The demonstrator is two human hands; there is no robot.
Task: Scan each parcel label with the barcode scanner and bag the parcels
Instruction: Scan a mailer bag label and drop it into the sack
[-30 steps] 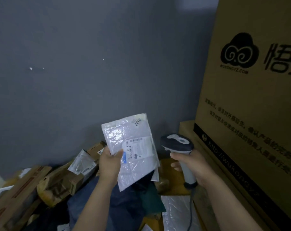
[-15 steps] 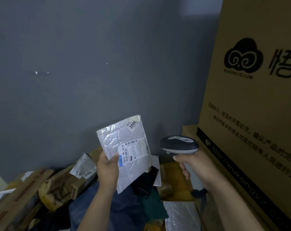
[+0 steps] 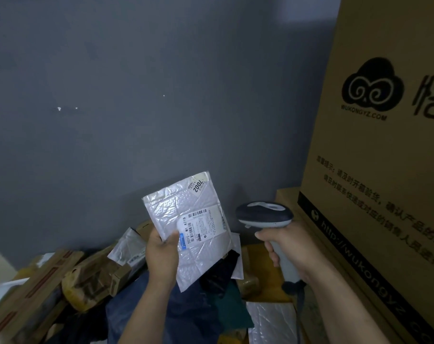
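White bubble-wrap parcel [image 3: 186,204] is up in the air in front of the grey wall [image 3: 136,95], tilted, label [image 3: 207,224] facing the camera. The left hand [image 3: 162,254] has it by the lower left edge, fingers curled behind and thumb clamped across the front, right on the label's blue corner. Just beside it, apart from it, comes the barcode scanner [image 3: 264,214], nose turned toward the parcel, with the right hand [image 3: 287,247] wrapped tight round the handle. I'd call this the scan itself, trigger not yet confirmed (no beam shows on the paper).

Now, the trouble spots. That thumb sits close to the small barcode, so a slight slide could cover bars and spoil the read. The scanner looks side-on to the label, not square, so it may shoot past it or catch glare off the shiny film. One-edge grip on a floppy mailer means it could droop or slip into the heap of parcels [image 3: 91,276] below. The cable [image 3: 300,304] hangs low and might snag there. Is that dark blue sheet [image 3: 141,311] underneath the bag? Can't tell.
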